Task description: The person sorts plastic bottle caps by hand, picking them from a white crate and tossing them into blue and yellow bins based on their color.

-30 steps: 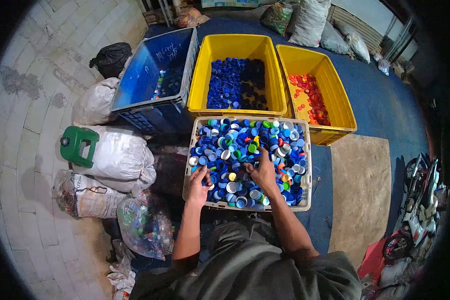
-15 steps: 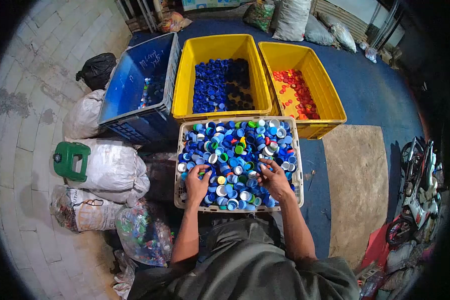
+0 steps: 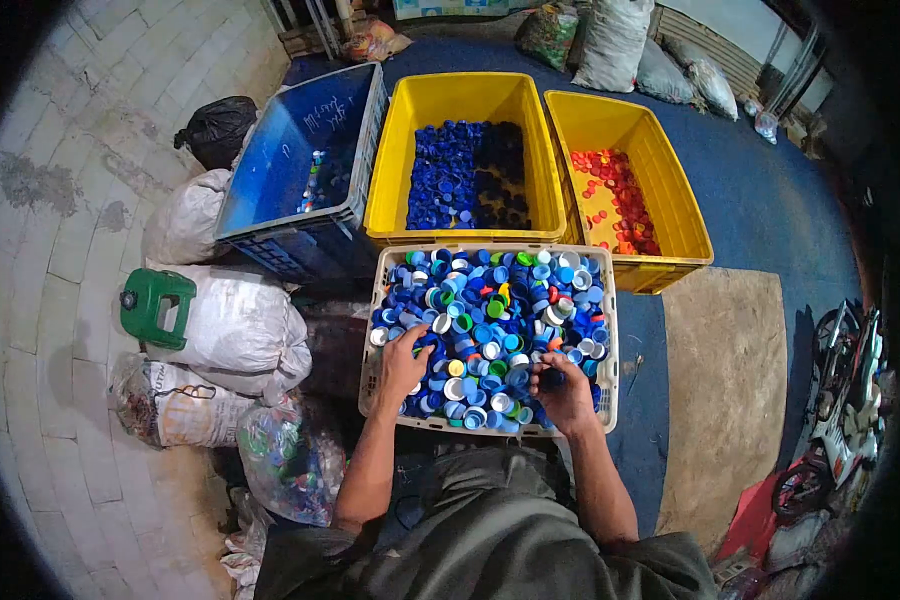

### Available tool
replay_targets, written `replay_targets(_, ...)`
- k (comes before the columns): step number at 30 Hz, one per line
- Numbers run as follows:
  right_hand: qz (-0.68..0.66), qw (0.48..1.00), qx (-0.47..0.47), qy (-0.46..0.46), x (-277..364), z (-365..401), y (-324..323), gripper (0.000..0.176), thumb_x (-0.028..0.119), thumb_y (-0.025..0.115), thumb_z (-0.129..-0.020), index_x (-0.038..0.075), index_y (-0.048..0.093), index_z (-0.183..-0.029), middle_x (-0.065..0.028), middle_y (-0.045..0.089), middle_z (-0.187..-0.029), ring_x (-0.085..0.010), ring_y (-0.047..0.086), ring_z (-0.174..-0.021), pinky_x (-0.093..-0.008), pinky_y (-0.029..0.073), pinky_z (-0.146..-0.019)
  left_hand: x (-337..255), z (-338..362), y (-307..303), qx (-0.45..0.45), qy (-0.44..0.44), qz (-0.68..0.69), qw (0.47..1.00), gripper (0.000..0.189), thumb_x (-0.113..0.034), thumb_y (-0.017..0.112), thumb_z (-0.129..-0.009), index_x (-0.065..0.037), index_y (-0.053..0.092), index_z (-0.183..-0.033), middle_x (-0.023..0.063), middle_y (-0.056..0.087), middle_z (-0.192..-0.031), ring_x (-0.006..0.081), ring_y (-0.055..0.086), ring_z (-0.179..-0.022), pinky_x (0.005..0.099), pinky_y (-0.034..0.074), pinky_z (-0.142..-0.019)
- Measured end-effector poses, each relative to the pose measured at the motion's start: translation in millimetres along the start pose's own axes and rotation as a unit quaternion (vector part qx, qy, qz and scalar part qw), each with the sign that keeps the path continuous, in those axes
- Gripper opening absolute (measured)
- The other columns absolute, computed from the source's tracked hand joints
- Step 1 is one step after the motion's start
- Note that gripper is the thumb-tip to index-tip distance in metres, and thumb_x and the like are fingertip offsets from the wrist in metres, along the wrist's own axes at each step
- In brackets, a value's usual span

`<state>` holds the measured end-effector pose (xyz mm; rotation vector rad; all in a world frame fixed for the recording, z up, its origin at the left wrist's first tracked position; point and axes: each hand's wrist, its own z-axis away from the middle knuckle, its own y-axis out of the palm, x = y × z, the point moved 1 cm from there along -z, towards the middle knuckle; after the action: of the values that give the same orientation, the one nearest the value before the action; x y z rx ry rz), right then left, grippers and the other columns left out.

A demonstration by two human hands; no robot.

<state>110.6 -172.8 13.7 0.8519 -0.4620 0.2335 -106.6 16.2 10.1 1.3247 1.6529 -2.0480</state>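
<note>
A white crate full of loose plastic bottle caps, mostly blue with some white, green, orange and yellow, lies in front of me. Over its left side my left hand is closed, fingers curled at the caps; what sits between them is too small to name. At the right side my right hand has its palm turned up and its fingers bent around a dark blue bottle cap.
Behind the crate stand a blue bin, a yellow bin with dark blue caps and a yellow bin with red caps. White sacks and a green jerrycan are on the left. A motorcycle stands far right.
The view has shifted, so everything sits further right. My left hand has reached slightly further into the caps. My right hand has turned palm up and closed around a dark blue bottle cap.
</note>
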Motion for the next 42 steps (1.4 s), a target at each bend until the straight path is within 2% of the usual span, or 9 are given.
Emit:
replay_targets(6, 0.036, 0.999, 0.032, -0.005, -4, 5, 12, 0.022, 0.025, 0.063, -0.089, 0.007, 0.057, -0.099, -0.0065, 0.059, -0.088, -0.0197, 0.058, -0.076, -0.0333, 0.046, -0.067, 21, -9, 14, -0.025, -0.021, 0.016, 0.999, 0.028, -0.005, 0.068, -0.081, -0.002, 0.064, -0.108, 0.0179, 0.068, -0.102, 0.0326, 0.065, -0.095, 0.0398, 0.051, -0.081)
replay_targets(10, 0.083, 0.996, 0.017, 0.007, -8, 5, 16, 0.020, 0.024, 0.063, -0.089, 0.008, 0.056, -0.098, -0.0069, 0.061, -0.089, -0.0186, 0.058, -0.075, -0.0328, 0.045, -0.066, 23, -4, 11, -0.070, -0.126, 0.209, 0.967, 0.025, -0.009, 0.064, -0.087, -0.003, 0.065, -0.111, 0.0108, 0.068, -0.103, 0.0232, 0.064, -0.090, 0.0356, 0.051, -0.078)
replay_targets(11, 0.094, 0.995, 0.009, 0.009, -9, 4, 19, 0.019, 0.024, 0.063, -0.089, 0.008, 0.056, -0.097, -0.0070, 0.062, -0.090, -0.0182, 0.058, -0.075, -0.0324, 0.044, -0.065, 13, 0, 4, -0.053, -0.198, 0.293, 0.934, 0.024, -0.011, 0.061, -0.090, -0.003, 0.065, -0.113, 0.0023, 0.059, -0.091, 0.0118, 0.053, -0.073, 0.0270, 0.046, -0.064)
replay_targets(15, 0.150, 0.989, 0.004, 0.000, -18, -6, 31, 0.012, 0.017, 0.064, -0.090, 0.007, 0.060, -0.095, -0.0054, 0.063, -0.086, -0.0143, 0.057, -0.074, -0.0297, 0.043, -0.065, 12, 15, -2, -0.054, -0.257, 0.586, 0.766, 0.023, -0.008, 0.055, -0.091, -0.002, 0.063, -0.112, 0.0031, 0.060, -0.091, 0.0133, 0.055, -0.074, 0.0282, 0.047, -0.065)
replay_targets(18, 0.387, 0.921, 0.024, -0.030, -18, -15, 54, 0.011, 0.014, 0.064, -0.089, 0.004, 0.064, -0.093, -0.0030, 0.063, -0.081, -0.0135, 0.057, -0.070, -0.0293, 0.044, -0.063, 13, 25, -5, -0.051, -0.292, 0.652, 0.697, 0.022, -0.009, 0.059, -0.089, -0.004, 0.063, -0.110, 0.0060, 0.060, -0.092, 0.0178, 0.059, -0.080, 0.0305, 0.050, -0.072)
replay_targets(19, 0.472, 0.867, 0.054, -0.150, -27, -26, 57, 0.011, 0.011, 0.065, -0.087, 0.003, 0.068, -0.093, -0.0065, 0.066, -0.077, -0.0202, 0.061, -0.066, -0.0331, 0.047, -0.060, 13, 28, -7, -0.038, -0.280, 0.668, 0.688, 0.023, -0.008, 0.059, -0.088, -0.004, 0.062, -0.111, 0.0080, 0.062, -0.095, 0.0205, 0.060, -0.083, 0.0325, 0.051, -0.075)
replay_targets(26, 0.779, 0.543, 0.115, -0.291, -45, -64, 111, 0.019, 0.017, 0.065, -0.083, 0.010, 0.071, -0.099, -0.0164, 0.064, -0.087, -0.0355, 0.066, -0.074, -0.0425, 0.052, -0.064, 10, 53, 5, -0.078, -0.293, 0.720, 0.625, 0.020, -0.009, 0.057, -0.089, -0.004, 0.061, -0.107, 0.0109, 0.065, -0.099, 0.0235, 0.063, -0.088, 0.0353, 0.052, -0.077)
replay_targets(38, 0.861, 0.381, 0.169, -0.291, -83, -108, 121, 0.017, 0.015, 0.052, -0.085, 0.007, 0.068, -0.085, -0.0230, 0.061, -0.097, -0.0371, 0.068, -0.073, -0.0463, 0.056, -0.059, 6, 78, 8, -0.104, -0.298, 0.752, 0.579, 0.025, -0.013, 0.053, -0.091, -0.001, 0.058, -0.112, 0.0146, 0.062, -0.110, 0.0262, 0.060, -0.097, 0.0376, 0.051, -0.086)
replay_targets(42, 0.841, 0.425, 0.168, -0.289, -82, -105, 121, 0.013, 0.013, 0.058, -0.079, 0.007, 0.067, -0.085, -0.0231, 0.060, -0.095, -0.0389, 0.067, -0.077, -0.0464, 0.055, -0.060, 5, 75, 6, -0.111, -0.295, 0.750, 0.582, 0.025, -0.014, 0.052, -0.091, 0.000, 0.058, -0.112, 0.0153, 0.062, -0.110, 0.0271, 0.061, -0.095, 0.0378, 0.051, -0.086)
